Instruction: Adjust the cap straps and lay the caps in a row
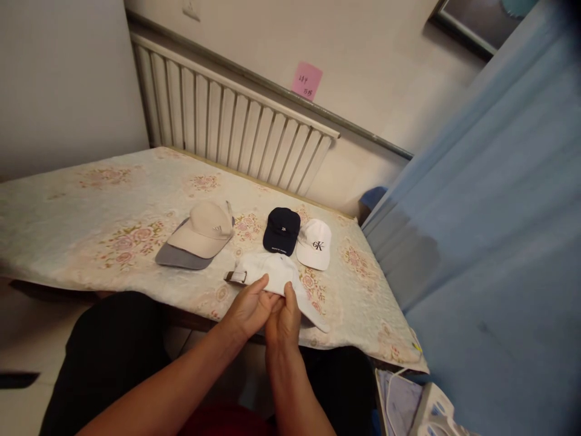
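along the right side hangs a long blue curtain (476, 212), and beside it spreads a broad flower-patterned cover (145, 181), pale with clusters of pink blooms. behind its far edge, a white radiator (227, 121) stands against the wall, and a dark-framed picture (481, 24) shows partly at the upper right. on the left of the cover, a beige cap (204, 227) lies on top of a grey cap (184, 257), whose brim juts out underneath. the pale cap (272, 269) in the person's grasp is at the near edge of the cover, in front of the other caps, its strap end pointing left and its brim sloping down to the right; whether it rests on the cover or is lifted clear, i cannot tell. just beyond it sit a navy cap (281, 230) and, close against its right side, a white cap (315, 242) with dark lettering. the left hand (252, 309) pinches the near rim of the pale cap, thumb on top; the right hand (284, 318) pinches the same rim just beside it, thumb up, the fingers of both partly hidden. smaller still are a pink note (307, 80) with handwriting on the wall and the dark buckle (244, 277) on the held cap's strap.
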`<action>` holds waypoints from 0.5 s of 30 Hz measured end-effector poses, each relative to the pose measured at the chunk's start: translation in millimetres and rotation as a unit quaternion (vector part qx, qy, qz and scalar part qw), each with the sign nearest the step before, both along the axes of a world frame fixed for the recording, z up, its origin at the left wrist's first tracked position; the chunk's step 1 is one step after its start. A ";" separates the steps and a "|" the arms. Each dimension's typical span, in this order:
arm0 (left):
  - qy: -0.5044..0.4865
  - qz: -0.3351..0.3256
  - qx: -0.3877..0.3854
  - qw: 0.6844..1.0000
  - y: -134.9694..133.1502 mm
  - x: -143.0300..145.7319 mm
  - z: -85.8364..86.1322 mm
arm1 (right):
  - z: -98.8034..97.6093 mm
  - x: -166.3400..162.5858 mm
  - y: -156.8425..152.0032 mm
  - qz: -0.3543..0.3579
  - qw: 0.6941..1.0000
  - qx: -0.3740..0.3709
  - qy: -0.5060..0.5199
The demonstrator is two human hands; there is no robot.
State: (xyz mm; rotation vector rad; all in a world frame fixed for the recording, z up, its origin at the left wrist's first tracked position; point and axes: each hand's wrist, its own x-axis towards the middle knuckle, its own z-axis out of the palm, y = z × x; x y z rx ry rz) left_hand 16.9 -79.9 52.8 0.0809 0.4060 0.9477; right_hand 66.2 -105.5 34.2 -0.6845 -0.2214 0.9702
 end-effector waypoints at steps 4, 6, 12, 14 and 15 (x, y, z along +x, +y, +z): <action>-0.013 0.000 0.012 1.000 5.2 -3.8 1.3 | 3.3 2.7 2.6 -0.028 0.999 0.021 -0.011; -0.024 -0.002 0.022 0.999 6.9 -5.6 1.1 | 4.2 4.0 2.8 -0.017 0.999 0.029 0.001; -0.040 0.019 0.020 0.999 11.9 -11.0 -1.8 | 0.0 6.2 -1.3 0.029 0.999 0.011 0.041; -0.039 0.021 0.019 0.999 12.8 -12.0 -1.4 | -0.4 4.9 -3.0 0.039 0.998 0.021 0.045; -0.038 0.021 0.020 0.999 12.6 -12.2 -0.9 | -0.2 3.7 -3.7 0.044 0.998 0.032 0.045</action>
